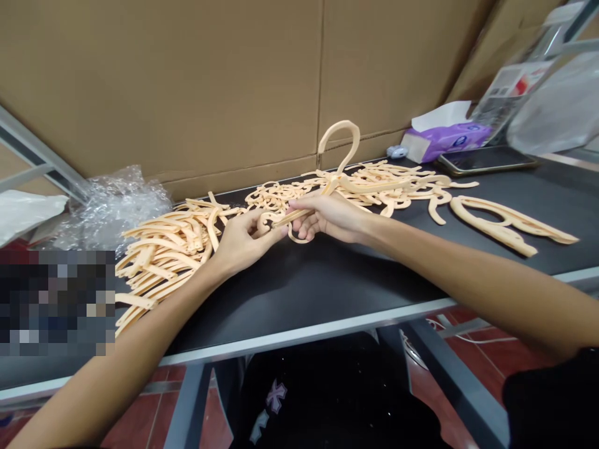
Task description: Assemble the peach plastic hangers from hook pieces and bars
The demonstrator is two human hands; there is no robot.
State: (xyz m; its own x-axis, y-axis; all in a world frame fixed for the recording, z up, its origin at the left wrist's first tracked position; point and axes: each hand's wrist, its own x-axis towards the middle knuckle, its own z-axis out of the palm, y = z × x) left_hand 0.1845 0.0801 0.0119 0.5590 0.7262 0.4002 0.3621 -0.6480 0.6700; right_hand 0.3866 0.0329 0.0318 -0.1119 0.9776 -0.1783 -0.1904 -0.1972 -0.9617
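Peach plastic hanger piece (294, 217) is pinched between the fingers of left hand (241, 244) and right hand (330, 217). It is held over a black table (299, 293), just in front of a heap of similar pieces (163, 249).

Peach plastic hanger piece (296, 216) held level; similar pieces (161, 249) heaped beside.

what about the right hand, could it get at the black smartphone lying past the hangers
Probably yes. The right hand is holding a peach plastic hanger, but the black smartphone lies uncovered on the black table, and only a low flat pile of peach hangers sits between them.
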